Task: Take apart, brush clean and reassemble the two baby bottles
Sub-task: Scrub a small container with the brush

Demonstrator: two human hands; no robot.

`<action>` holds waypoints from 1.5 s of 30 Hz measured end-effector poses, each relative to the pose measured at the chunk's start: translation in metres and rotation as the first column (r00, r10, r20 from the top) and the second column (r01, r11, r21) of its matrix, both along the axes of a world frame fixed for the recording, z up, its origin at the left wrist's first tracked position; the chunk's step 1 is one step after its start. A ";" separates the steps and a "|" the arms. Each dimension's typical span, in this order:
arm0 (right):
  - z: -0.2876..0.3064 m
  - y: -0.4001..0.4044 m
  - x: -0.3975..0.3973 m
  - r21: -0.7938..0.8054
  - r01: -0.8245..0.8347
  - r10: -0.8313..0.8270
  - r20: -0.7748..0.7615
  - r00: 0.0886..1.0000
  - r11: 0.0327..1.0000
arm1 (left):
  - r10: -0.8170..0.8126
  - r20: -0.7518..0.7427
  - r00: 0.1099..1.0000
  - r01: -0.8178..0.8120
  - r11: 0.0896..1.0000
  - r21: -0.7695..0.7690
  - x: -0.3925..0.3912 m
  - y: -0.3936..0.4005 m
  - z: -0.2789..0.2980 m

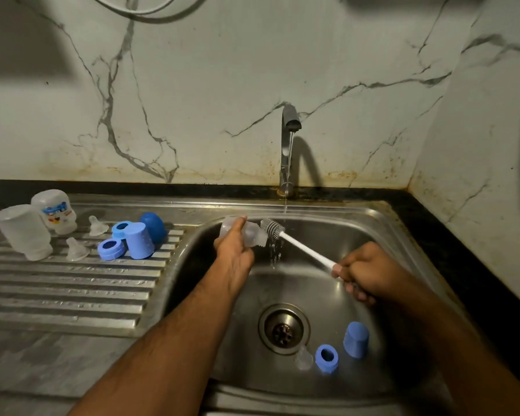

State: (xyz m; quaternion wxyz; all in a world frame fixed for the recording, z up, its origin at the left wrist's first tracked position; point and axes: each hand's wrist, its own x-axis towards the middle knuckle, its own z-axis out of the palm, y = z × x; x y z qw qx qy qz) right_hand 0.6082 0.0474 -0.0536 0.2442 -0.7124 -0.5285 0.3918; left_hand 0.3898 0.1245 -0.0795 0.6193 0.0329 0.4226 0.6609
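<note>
Brushing a clear baby bottle under a running tap.

The left hand is gripping the bottle sideways over the sink; the right hand is clenching the brush handle, bristles at the bottle's mouth. On the drainboard, an upturned printed bottle is showing an unreadable label.

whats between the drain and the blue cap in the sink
In the head view, bare steel basin lies between the drain and the upright blue cap.
</note>
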 end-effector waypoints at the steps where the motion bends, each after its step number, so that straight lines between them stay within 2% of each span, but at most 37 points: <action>1: -0.004 0.001 -0.006 0.010 -0.008 0.008 0.014 1.000 1.000 | 0.012 -0.025 1.000 -0.012 1.000 -0.005 0.002 0.001 0.000; 5: -0.015 0.010 -0.021 0.188 -0.008 -0.019 0.146 0.989 0.982 | -0.023 -0.111 0.994 0.028 0.999 0.046 0.018 -0.001 -0.002; 6: -0.017 0.011 -0.023 0.203 -0.028 -0.018 0.221 0.975 0.979 | -0.028 -0.110 0.994 0.035 0.997 0.066 0.023 -0.001 -0.001; 8: -0.021 0.008 -0.028 0.130 -0.081 0.034 0.330 0.943 0.988 | -0.007 -0.076 0.997 0.015 0.994 0.109 0.027 -0.001 0.001; 11: -0.024 -0.001 -0.030 -0.049 -0.099 0.109 0.313 0.944 0.994 | 0.050 -0.072 0.996 -0.041 0.992 0.117 0.014 0.004 0.001; 16: 0.000 -0.005 -0.018 0.158 -0.052 -0.011 0.378 0.926 0.986 | 0.163 -0.064 0.985 -0.154 0.980 0.128 0.002 0.005 -0.001; 23: -0.001 -0.006 -0.016 0.197 -0.011 -0.052 0.309 0.950 0.980 | 0.188 -0.115 0.975 -0.168 0.972 0.162 0.004 0.007 -0.004; 28: -0.010 -0.001 -0.025 0.246 -0.039 -0.066 0.404 0.912 0.969 | 0.118 -0.120 0.986 -0.104 0.988 0.115 0.010 0.006 -0.006; 38: -0.013 0.002 -0.028 0.317 -0.056 -0.082 0.406 0.910 0.947 | -0.045 -0.069 0.997 0.061 0.968 0.244 0.010 0.003 -0.008; 45: -0.010 -0.005 -0.028 0.309 -0.098 -0.061 0.465 0.883 0.946 | 0.088 -0.013 0.996 -0.083 0.976 0.200 0.012 0.005 -0.010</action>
